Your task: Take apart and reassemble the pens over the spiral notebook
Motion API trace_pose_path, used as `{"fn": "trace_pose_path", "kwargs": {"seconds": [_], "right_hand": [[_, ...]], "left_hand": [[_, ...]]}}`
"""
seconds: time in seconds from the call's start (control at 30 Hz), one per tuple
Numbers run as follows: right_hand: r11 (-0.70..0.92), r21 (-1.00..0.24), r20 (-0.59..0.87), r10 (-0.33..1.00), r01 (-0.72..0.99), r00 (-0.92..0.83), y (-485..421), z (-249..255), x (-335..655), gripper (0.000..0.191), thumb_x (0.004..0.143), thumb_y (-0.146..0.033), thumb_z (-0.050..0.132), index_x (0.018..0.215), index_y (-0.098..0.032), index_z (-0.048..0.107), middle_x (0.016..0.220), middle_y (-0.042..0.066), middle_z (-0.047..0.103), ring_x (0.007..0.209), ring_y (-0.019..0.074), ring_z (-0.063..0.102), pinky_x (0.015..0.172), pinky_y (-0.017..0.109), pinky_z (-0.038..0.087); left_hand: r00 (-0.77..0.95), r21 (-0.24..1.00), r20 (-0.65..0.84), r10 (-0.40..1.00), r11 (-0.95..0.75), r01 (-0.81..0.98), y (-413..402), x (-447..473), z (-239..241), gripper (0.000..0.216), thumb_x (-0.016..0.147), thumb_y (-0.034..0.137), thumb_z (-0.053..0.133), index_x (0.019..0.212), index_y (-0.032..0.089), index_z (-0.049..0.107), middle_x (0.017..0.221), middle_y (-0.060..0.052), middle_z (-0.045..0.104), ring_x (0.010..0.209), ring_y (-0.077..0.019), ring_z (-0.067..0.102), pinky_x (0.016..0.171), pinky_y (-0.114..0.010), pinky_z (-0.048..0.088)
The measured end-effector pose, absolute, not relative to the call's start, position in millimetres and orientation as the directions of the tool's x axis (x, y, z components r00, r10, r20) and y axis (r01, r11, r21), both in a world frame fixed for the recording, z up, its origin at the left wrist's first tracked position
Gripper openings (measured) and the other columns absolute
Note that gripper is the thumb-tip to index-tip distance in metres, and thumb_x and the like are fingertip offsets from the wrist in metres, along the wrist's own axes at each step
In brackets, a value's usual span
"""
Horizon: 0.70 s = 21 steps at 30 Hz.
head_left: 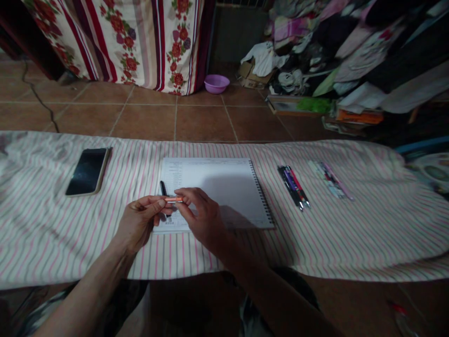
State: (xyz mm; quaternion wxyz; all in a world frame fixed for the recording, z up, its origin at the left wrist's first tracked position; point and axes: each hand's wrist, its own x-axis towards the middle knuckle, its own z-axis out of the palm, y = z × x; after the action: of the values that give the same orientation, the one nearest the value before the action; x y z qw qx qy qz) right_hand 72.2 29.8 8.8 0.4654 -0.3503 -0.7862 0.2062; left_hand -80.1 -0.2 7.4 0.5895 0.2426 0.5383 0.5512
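Note:
My left hand (140, 220) and my right hand (199, 215) meet over the lower left corner of a spiral notebook (224, 187). Together they pinch a small orange pen (173, 200), each at one end, fingers closed. A black pen part (163, 188) lies on the page just behind the orange pen. The notebook rests open on a pink-striped cloth (351, 234) that covers a low table.
A dark phone (87, 171) lies on the cloth at the left. Several pens (293, 186) and a patterned pen pack (331, 180) lie right of the notebook. Beyond, on the tiled floor, are a purple bowl (216, 83), a floral cloth (140, 42) and piled clothes (333, 47).

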Motion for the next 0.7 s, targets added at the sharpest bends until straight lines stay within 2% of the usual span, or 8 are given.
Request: {"fn": "trace_pose_path", "kwargs": {"seconds": [0.27, 0.7], "right_hand": [[0.641, -0.696, 0.560, 0.766, 0.322, -0.314, 29.5, 5.8, 72.0, 0.018, 0.083, -0.013, 0.052, 0.098, -0.021, 0.057, 0.090, 0.005, 0.065, 0.085, 0.0157, 0.061, 0.076, 0.029, 0.051], [0.496, -0.832, 0.439, 0.863, 0.248, -0.251, 31.9, 2.4, 72.5, 0.014, 0.079, -0.012, 0.052, 0.087, -0.019, 0.061, 0.086, 0.005, 0.063, 0.081, 0.0141, 0.061, 0.073, 0.027, 0.052]], "left_hand": [[-0.200, 0.886, -0.334, 0.921, 0.235, -0.399, 1.4, -79.7, 4.1, 0.015, 0.064, 0.017, 0.073, 0.078, 0.010, 0.068, 0.066, -0.007, 0.070, 0.056, -0.0100, 0.061, 0.046, -0.015, 0.040], [-0.206, 0.879, -0.329, 0.921, 0.219, -0.424, 3.0, -78.5, 5.1, 0.016, 0.063, 0.017, 0.073, 0.077, 0.013, 0.065, 0.061, -0.005, 0.069, 0.050, -0.0079, 0.057, 0.047, -0.016, 0.040]]}}
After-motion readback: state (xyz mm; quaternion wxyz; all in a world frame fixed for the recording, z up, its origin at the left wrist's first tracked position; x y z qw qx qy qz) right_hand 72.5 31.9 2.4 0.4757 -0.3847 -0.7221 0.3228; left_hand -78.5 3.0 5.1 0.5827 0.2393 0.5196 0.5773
